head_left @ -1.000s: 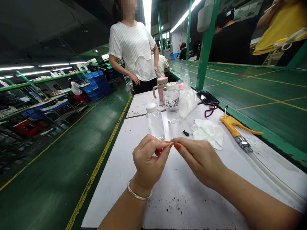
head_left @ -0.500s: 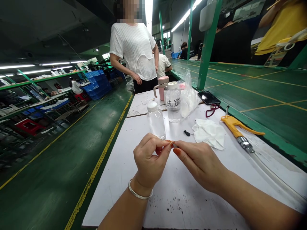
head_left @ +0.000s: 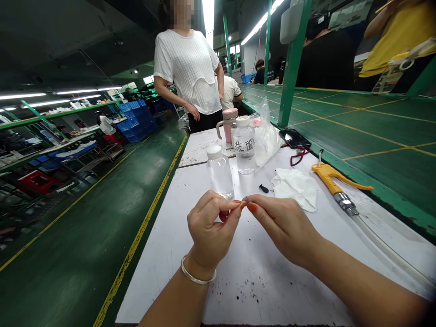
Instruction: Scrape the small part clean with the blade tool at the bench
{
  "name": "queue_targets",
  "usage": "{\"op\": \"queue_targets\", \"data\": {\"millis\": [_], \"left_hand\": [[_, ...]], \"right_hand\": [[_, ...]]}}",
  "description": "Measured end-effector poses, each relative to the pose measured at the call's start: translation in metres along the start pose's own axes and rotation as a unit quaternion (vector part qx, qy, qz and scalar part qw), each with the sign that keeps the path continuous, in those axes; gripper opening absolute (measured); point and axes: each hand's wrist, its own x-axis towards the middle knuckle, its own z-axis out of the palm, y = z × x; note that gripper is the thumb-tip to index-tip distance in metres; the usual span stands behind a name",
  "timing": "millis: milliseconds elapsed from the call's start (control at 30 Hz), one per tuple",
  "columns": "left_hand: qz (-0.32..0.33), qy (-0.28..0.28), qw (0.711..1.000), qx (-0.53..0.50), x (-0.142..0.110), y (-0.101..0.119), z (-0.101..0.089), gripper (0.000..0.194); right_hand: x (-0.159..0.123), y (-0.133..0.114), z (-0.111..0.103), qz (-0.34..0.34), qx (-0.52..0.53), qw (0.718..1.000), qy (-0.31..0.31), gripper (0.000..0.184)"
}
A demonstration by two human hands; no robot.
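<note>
My left hand (head_left: 213,222) is pinched at the fingertips above the white tabletop (head_left: 238,281), with a bangle at its wrist. My right hand (head_left: 286,225) is pinched too, its thumb and forefinger meeting the left fingertips. A small greyish tip shows at the right fingers, but whatever the two hands hold is mostly covered and too small to name. Just behind the left hand stands a clear bottle with a white lid (head_left: 220,175). Beyond my right hand lie a crumpled white cloth (head_left: 295,188) and a small black piece (head_left: 263,188).
A lettered clear jar (head_left: 244,150), a pink mug (head_left: 227,127) and a plastic bag (head_left: 267,143) stand farther back. At right lie a phone (head_left: 294,138), a dark red loop (head_left: 299,156) and a yellow air gun (head_left: 330,177) with its hose. A person in white (head_left: 190,72) stands beyond the table.
The right fingertips have shifted slightly, baring a bit more of the small greyish tip. Both hands stay pinched together. The whole view has moved a little.
</note>
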Motion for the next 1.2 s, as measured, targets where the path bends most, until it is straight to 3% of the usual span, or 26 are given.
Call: {"op": "queue_targets", "data": {"millis": [467, 967, 1200], "left_hand": [[0.017, 0.006, 1.0, 0.003, 0.003, 0.0013, 0.001, 0.016], [0.007, 0.007, 1.0, -0.011, -0.0001, -0.0016, 0.0006, 0.019], [-0.051, 0.007, 0.998, -0.042, 0.0022, -0.0005, 0.001, 0.014]], "right_hand": [[-0.0046, -0.0019, 0.0033, -0.05, -0.001, 0.999, 0.001, 0.033], [-0.0003, 0.0017, -0.0006, 0.024, -0.021, 0.999, 0.017, 0.045], [-0.0017, -0.0008, 0.0008, 0.001, 0.001, 1.0, 0.014, 0.042]]}}
